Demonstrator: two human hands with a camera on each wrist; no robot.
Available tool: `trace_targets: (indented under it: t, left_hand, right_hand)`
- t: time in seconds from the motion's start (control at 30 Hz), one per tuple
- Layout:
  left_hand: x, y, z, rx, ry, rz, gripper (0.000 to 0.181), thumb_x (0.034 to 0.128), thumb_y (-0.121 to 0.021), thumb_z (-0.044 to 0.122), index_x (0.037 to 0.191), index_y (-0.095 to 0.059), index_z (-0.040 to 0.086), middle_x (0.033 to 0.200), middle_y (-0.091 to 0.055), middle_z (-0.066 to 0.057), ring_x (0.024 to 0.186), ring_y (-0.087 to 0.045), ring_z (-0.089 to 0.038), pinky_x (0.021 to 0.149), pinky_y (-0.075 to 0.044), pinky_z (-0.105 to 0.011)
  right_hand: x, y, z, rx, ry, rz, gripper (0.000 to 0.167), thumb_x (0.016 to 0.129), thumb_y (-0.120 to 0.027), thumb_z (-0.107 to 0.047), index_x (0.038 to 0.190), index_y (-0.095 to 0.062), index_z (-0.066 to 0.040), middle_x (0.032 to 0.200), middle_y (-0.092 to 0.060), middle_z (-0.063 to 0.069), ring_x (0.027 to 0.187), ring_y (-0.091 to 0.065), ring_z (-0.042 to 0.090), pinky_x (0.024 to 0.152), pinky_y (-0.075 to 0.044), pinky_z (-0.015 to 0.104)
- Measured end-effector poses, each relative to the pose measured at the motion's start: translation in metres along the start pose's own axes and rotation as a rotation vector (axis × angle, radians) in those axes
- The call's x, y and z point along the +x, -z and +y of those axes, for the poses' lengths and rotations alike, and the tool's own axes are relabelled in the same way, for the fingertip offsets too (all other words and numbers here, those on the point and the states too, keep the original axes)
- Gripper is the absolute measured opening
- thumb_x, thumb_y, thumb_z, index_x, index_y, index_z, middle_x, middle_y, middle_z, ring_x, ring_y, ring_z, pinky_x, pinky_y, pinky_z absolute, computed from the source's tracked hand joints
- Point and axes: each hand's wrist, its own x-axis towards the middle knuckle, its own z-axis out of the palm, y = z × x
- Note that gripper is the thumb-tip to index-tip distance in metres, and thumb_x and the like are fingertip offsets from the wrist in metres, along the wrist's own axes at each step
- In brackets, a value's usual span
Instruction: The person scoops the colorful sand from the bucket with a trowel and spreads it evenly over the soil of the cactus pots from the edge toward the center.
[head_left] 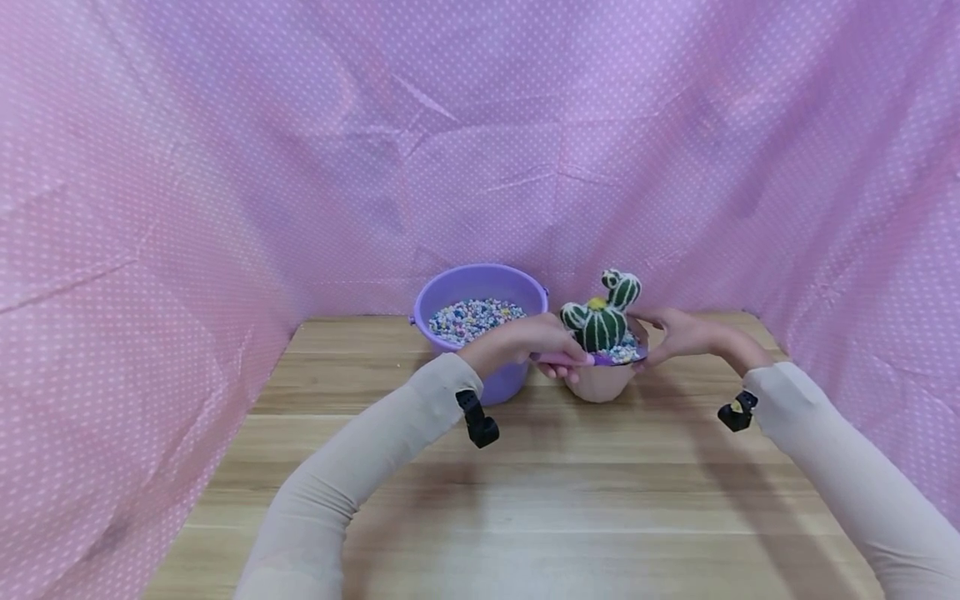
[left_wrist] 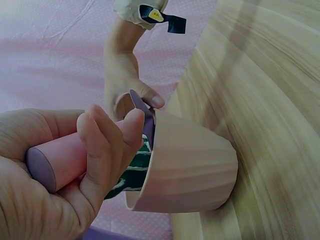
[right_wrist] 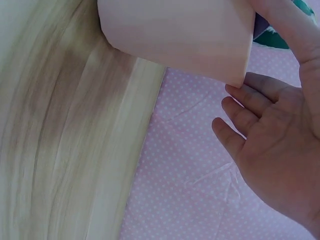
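A small trowel (left_wrist: 70, 159) with a pink handle and a purple blade is gripped in my left hand (head_left: 542, 336). Its blade (head_left: 606, 360) lies across the near rim of a pale pink flower pot (head_left: 600, 386). Inside the pot, a green crocheted cactus (head_left: 602, 331) with white stripes and a yellow top stands among small multicoloured beads (head_left: 624, 350). On the pot's right side, my right hand (head_left: 684, 335) holds the rim, thumb towards the front and fingers behind. Its lower fingers (right_wrist: 229, 137) are spread off the pot in the right wrist view.
Just left of the pot stands a purple bucket (head_left: 504, 387), partly filled with multicoloured beads (head_left: 474, 320); my left forearm passes in front of it. The wooden table (head_left: 570, 517) ends close behind both containers, against a pink dotted cloth (head_left: 480, 192).
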Motion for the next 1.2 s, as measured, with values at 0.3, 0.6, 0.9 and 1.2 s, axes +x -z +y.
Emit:
trace_targets:
  t: [0.3, 0.6, 0.9, 1.2]
  left_hand:
    - [-0.001, -0.001, 0.001, 0.000, -0.016, 0.000, 0.028, 0.0968, -0.070, 0.016, 0.101, -0.071, -0.012, 0.066, -0.072, -0.007, 0.050, -0.056, -0.009, 0.050, -0.050, -0.018]
    - [0.004, -0.002, -0.001, -0.024, -0.012, 0.007, 0.031, 0.0971, -0.069, 0.015, 0.111, -0.070, -0.012, 0.066, -0.071, -0.006, 0.050, -0.057, -0.007, 0.054, -0.050, -0.020]
    - [0.008, -0.004, -0.001, -0.049, -0.008, 0.012, 0.032, 0.0988, -0.065, 0.014, 0.114, -0.068, -0.013, 0.067, -0.070, -0.007, 0.050, -0.055, -0.007, 0.053, -0.050, -0.020]
    - [0.012, -0.009, -0.003, -0.092, -0.032, 0.023, 0.027, 0.0986, -0.065, 0.014, 0.107, -0.070, -0.011, 0.066, -0.069, -0.006, 0.049, -0.055, -0.007, 0.053, -0.049, -0.020]
  right_hand:
    - [-0.005, -0.005, -0.004, -0.067, -0.023, 0.064, 0.099, 0.075, -0.091, -0.028, 0.153, -0.038, 0.005, 0.156, -0.041, 0.027, 0.143, -0.035, 0.054, 0.114, -0.028, 0.074]
    - [-0.004, -0.010, -0.002, -0.067, 0.001, 0.084, 0.097, 0.075, -0.092, -0.028, 0.152, -0.040, 0.002, 0.157, -0.042, 0.025, 0.147, -0.032, 0.050, 0.117, -0.027, 0.070]
    - [-0.006, -0.010, -0.004, -0.052, -0.020, 0.074, 0.097, 0.076, -0.091, -0.029, 0.154, -0.039, -0.002, 0.159, -0.040, 0.023, 0.148, -0.031, 0.049, 0.117, -0.025, 0.071]
    - [-0.007, -0.009, -0.005, -0.027, -0.010, 0.073, 0.096, 0.076, -0.091, -0.027, 0.154, -0.040, -0.002, 0.161, -0.036, 0.024, 0.150, -0.025, 0.050, 0.119, -0.023, 0.070]
